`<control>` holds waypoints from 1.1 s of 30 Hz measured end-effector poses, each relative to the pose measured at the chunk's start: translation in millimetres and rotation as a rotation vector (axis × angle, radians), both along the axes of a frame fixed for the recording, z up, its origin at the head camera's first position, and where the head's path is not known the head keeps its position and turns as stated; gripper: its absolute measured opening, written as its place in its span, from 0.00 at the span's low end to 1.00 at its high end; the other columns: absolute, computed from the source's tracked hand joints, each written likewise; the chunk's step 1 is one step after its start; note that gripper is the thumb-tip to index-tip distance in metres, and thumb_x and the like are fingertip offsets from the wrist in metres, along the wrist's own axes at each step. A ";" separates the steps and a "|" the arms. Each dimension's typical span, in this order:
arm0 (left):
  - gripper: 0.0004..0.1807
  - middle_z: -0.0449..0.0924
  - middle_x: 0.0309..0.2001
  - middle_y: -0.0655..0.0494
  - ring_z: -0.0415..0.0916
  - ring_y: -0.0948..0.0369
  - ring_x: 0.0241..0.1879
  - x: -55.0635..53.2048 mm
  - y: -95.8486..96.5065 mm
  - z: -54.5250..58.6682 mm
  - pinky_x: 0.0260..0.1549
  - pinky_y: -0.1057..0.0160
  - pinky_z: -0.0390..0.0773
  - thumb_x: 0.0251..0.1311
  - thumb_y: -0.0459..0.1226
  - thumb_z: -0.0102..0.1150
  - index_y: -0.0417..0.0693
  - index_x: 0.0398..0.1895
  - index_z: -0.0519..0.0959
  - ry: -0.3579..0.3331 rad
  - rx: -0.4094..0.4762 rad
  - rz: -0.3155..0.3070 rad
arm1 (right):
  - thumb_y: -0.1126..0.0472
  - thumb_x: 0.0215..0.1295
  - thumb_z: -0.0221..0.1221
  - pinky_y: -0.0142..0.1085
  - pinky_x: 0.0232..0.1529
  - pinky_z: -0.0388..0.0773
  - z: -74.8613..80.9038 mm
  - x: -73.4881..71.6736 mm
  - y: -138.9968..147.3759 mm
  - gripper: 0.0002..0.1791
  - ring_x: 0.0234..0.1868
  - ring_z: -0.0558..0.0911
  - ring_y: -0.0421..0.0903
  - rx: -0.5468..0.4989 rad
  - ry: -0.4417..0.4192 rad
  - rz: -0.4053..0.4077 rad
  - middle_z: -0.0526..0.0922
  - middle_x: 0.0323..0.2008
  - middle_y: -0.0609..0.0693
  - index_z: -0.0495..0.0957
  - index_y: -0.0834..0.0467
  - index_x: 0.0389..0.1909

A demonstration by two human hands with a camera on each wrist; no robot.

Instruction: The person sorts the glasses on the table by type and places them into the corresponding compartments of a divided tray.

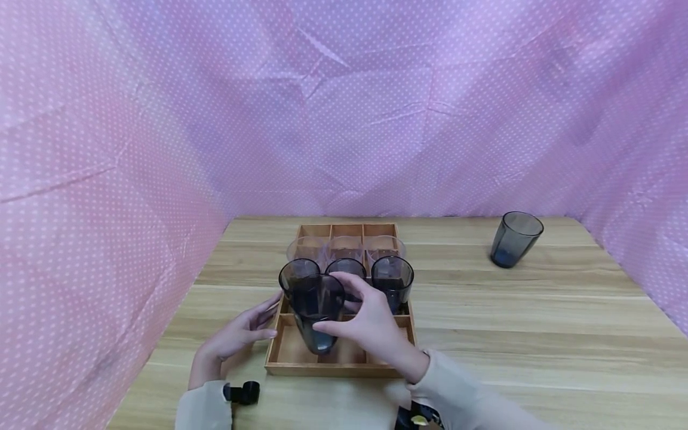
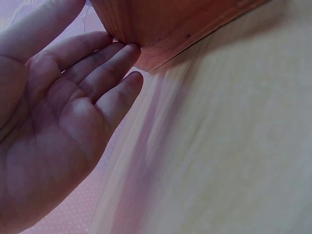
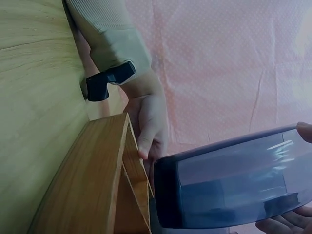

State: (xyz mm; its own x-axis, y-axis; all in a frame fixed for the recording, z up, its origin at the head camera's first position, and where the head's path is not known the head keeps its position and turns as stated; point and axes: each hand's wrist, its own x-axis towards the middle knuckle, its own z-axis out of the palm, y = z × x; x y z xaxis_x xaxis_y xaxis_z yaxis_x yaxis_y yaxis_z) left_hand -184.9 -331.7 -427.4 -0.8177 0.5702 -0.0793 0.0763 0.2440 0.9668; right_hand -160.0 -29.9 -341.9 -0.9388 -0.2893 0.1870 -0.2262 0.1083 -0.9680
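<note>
My right hand (image 1: pixel 371 319) grips a dark glass tumbler (image 1: pixel 317 310) between thumb and fingers, tilted over the front left of a wooden divided box (image 1: pixel 344 370). In the right wrist view the tumbler (image 3: pixel 234 183) has its base just above the box's edge. My left hand (image 1: pixel 242 331) rests its fairly straight fingertips against the box's left side; the left wrist view shows those fingers (image 2: pixel 109 73) touching the wood. Three dark tumblers, such as the right one (image 1: pixel 393 278), stand across the middle row. Behind them are three clear glasses, one being the rightmost (image 1: pixel 384 246).
Another dark tumbler (image 1: pixel 516 239) stands, tilted in view, at the back right of the wooden table (image 1: pixel 510 334). A pink dotted cloth (image 1: pixel 344 119) hangs behind and at both sides. A black wrist strap (image 1: pixel 244 393) is around the left sleeve.
</note>
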 end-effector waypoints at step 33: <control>0.37 0.50 0.71 0.23 0.62 0.85 0.60 -3.3 -1.7 -2.3 0.58 0.84 0.62 0.70 0.36 0.50 0.27 0.73 0.47 0.005 -0.001 0.030 | 0.61 0.41 0.77 0.37 0.59 0.78 -26.0 -2.8 -37.4 0.42 0.59 0.78 0.43 -0.052 0.024 0.060 0.82 0.55 0.48 0.71 0.55 0.62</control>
